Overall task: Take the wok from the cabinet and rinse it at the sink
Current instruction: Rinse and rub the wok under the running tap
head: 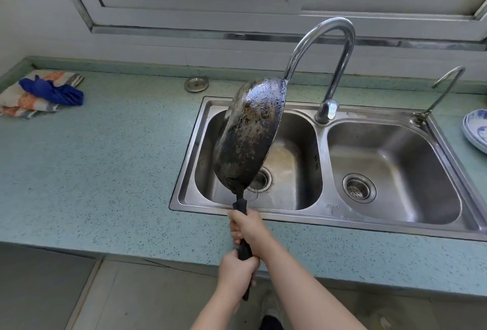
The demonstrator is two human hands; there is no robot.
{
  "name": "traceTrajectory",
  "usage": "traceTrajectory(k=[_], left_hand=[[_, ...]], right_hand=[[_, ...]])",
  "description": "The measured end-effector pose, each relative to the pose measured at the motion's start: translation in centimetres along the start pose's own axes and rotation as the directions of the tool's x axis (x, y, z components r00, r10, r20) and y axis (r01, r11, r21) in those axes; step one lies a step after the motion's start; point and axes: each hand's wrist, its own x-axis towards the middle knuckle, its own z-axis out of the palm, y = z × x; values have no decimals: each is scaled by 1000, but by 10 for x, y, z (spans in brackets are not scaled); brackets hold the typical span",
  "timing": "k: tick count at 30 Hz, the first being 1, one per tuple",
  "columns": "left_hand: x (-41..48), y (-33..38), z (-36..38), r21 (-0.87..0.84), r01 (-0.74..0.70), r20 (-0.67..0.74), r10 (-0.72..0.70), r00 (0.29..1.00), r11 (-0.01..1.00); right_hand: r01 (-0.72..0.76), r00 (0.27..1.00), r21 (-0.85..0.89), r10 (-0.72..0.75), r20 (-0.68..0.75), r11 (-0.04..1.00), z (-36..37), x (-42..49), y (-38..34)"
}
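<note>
We stand at a speckled blue-green countertop that runs under a grey-framed window. Set into its right half is a steel double sink, with the left basin and the right basin each showing a round drain.

The wok is out over the left basin, off every surface, tipped up steeply on edge. Its blackened, mottled outer side faces us and its rim faces right. Its upper edge overlaps the mouth of the tall curved faucet, which rises from the sink's back edge between the basins; we cannot tell whether they touch.

Near the countertop's back left corner lies a patterned cloth with a blue cloth on top. At the right edge sit blue-and-white plates.

Our right hand is wrapped round the wok's black handle over the countertop's front edge. Our left hand grips the same handle lower down, near its end.

A small faucet stands at the sink's back right corner, and a round metal lid lies behind the sink's left corner.
</note>
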Motion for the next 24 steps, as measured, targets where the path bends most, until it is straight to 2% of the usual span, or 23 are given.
traceTrajectory(k=[13, 17, 24], left_hand=[[6, -9, -6, 130, -72, -111, 86, 990, 989], [7, 2, 0, 223, -92, -138, 125, 983, 970], [12, 12, 13, 253, -98, -107, 129, 986, 962]], right_hand=[[-18, 996, 79, 11, 84, 997, 7, 2, 3], [-1, 996, 92, -7, 94, 996, 1, 4, -7], [49, 996, 87, -55, 76, 995, -15, 6, -12]])
